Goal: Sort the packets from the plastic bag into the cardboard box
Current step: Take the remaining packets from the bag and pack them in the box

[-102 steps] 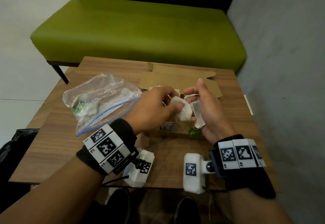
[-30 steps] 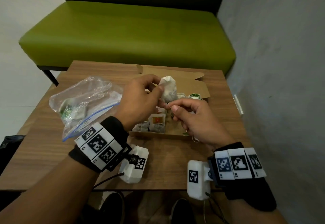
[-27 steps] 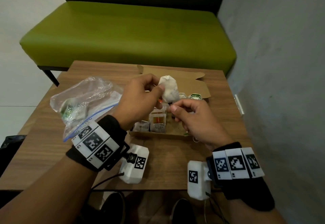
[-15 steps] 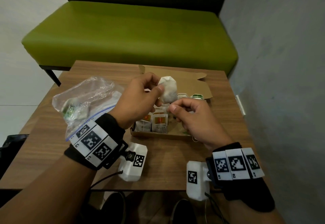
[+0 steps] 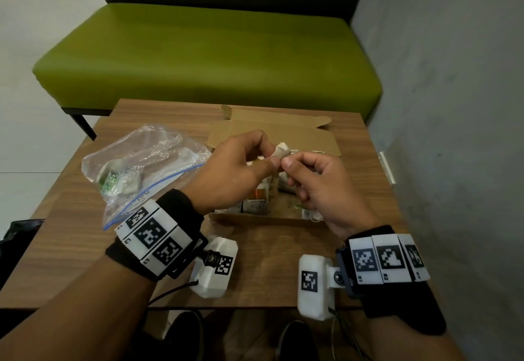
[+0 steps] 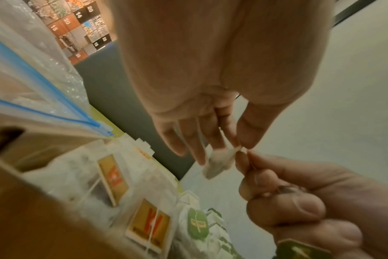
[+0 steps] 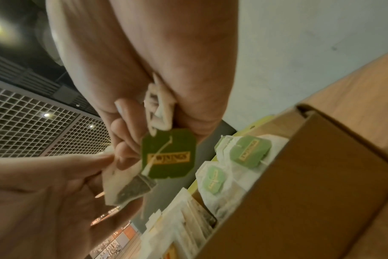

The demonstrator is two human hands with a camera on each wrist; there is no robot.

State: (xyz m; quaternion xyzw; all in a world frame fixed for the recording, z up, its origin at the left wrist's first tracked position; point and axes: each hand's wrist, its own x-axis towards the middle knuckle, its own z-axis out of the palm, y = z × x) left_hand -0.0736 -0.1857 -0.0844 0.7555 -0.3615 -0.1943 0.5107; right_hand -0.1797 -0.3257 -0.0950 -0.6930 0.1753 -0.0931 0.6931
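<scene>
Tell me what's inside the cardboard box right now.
The cardboard box holds upright tea bags: orange-tagged ones on the left, green-tagged ones on the right. Both hands above the box cover its middle, so no full count.

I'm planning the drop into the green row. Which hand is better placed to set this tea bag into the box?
Right. The right hand holds the green tag, over the cardboard box side where green-tagged bags stand. The left hand only pinches the tea bag.
</scene>
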